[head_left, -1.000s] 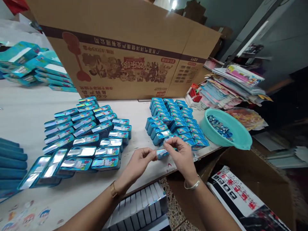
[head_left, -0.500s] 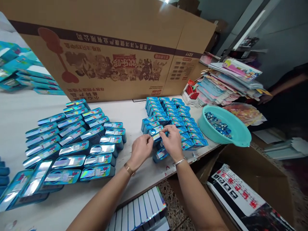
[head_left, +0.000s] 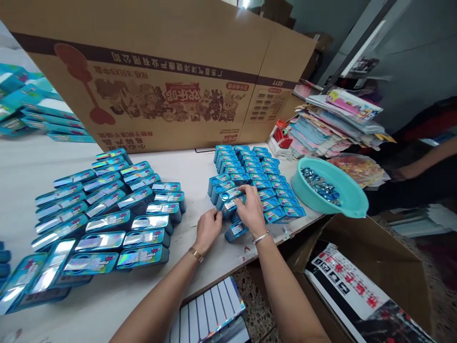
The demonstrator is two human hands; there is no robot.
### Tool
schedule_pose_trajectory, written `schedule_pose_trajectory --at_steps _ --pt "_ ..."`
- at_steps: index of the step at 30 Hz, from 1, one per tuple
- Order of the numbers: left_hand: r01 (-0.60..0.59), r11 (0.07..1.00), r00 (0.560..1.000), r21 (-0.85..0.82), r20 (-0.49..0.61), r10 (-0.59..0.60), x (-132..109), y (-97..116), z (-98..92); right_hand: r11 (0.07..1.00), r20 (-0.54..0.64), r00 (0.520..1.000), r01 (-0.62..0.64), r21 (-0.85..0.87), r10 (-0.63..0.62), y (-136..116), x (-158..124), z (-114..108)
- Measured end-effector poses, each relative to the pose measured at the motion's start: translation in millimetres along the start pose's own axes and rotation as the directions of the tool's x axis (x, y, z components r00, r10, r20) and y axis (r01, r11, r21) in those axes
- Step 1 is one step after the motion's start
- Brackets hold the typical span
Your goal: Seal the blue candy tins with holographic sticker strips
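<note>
My right hand [head_left: 251,210] has its fingers bent over a small blue tin [head_left: 229,206] at the near left edge of a standing group of similar tins [head_left: 254,170], its fingertips on the tin's top. My left hand [head_left: 208,229] rests low on the table just to the left of that tin, fingers curled together; whatever they hold, if anything, is hidden. Another blue tin [head_left: 236,230] stands alone below my right hand. To the left, a larger set of blue tins with shiny strips on their tops [head_left: 109,220] stands in slanted rows.
A turquoise basin [head_left: 352,206] holds several shiny round pieces. Behind the tins stands a large cardboard box [head_left: 160,28]. Stacked printed sheets [head_left: 314,128] lie at the back right. An open carton [head_left: 392,247] sits below the table's right edge. Another person's arm [head_left: 424,164] shows far right.
My left hand has dropped down and slightly left, away from the tin top it was by. My right hand has shifted a little left, still at the tin.
</note>
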State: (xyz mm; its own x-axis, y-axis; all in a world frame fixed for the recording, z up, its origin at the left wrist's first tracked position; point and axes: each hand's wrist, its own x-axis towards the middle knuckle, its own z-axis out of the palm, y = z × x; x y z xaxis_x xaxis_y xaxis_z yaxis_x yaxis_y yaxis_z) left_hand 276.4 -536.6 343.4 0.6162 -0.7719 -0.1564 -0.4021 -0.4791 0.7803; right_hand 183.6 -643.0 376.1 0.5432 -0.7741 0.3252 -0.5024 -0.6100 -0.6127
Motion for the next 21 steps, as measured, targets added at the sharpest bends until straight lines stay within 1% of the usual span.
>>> schedule_pose_trajectory --at_steps 3,5,6,8,9,10,11,12,13,14,15,16,17,19,21 --pt "-0.01 1.0 1.0 -0.009 0.024 0.01 -2 -2 -3.1 0.999 -0.012 1.0 0.017 0.029 -0.016 0 2 -2" --pt "-0.017 0.999 0.998 -0.027 0.058 0.019 -13 -3 -13.8 0.995 -0.074 0.995 0.075 0.065 -0.071 -2 -2 -13" --pt "-0.034 0.999 0.996 -0.041 0.081 0.037 -23 -5 -21.2 0.99 -0.13 0.986 0.12 0.078 -0.109 -3 -8 -21" --pt "-0.084 0.994 0.986 -0.067 0.138 0.093 -50 -11 -37.9 0.973 -0.24 0.954 0.209 0.094 -0.182 -8 -29 -41" --pt "-0.114 0.991 0.978 -0.069 0.17 0.124 -67 -15 -45.8 0.965 -0.256 0.945 0.237 0.112 -0.203 -11 -43 -52" --pt "-0.143 0.988 0.968 -0.059 0.199 0.152 -84 -20 -52.5 0.957 -0.222 0.951 0.25 0.146 -0.214 -14 -59 -62" --pt "-0.168 0.985 0.959 -0.033 0.225 0.172 -101 -25 -57.5 0.95 -0.128 0.966 0.247 0.192 -0.226 -17 -76 -70" --pt "-0.188 0.982 0.951 0.009 0.25 0.18 -117 -29 -60.3 0.944 0.008 0.969 0.238 0.229 -0.246 -19 -93 -75" --pt "-0.208 0.976 0.944 0.06 0.275 0.184 -131 -33 -60.8 0.943 0.161 0.949 0.227 0.244 -0.271 -20 -111 -78" --pt "-0.223 0.968 0.937 0.116 0.3 0.18 -144 -36 -59.1 0.947 0.304 0.908 0.221 0.233 -0.287 -20 -127 -77" --pt "-0.231 0.958 0.931 0.169 0.324 0.167 -154 -38 -55.5 0.956 0.414 0.865 0.218 0.196 -0.282 -19 -143 -74" --pt "-0.235 0.948 0.927 0.215 0.344 0.152 -163 -40 -50.3 0.968 0.485 0.838 0.207 0.141 -0.25 -17 -157 -68" --pt "-0.234 0.939 0.925 0.252 0.355 0.136 -171 -42 -44.1 0.981 0.519 0.833 0.173 0.082 -0.19 -14 -169 -61" --pt "-0.235 0.926 0.932 0.297 0.34 0.128 -182 -44 -30.9 0.999 0.535 0.844 0.028 0.027 -0.038 -5 -190 -47" --pt "-0.248 0.919 0.941 0.306 0.303 0.152 -191 -46 -19.8 0.98 0.538 0.839 -0.166 0.107 0.083 4 -206 -36"
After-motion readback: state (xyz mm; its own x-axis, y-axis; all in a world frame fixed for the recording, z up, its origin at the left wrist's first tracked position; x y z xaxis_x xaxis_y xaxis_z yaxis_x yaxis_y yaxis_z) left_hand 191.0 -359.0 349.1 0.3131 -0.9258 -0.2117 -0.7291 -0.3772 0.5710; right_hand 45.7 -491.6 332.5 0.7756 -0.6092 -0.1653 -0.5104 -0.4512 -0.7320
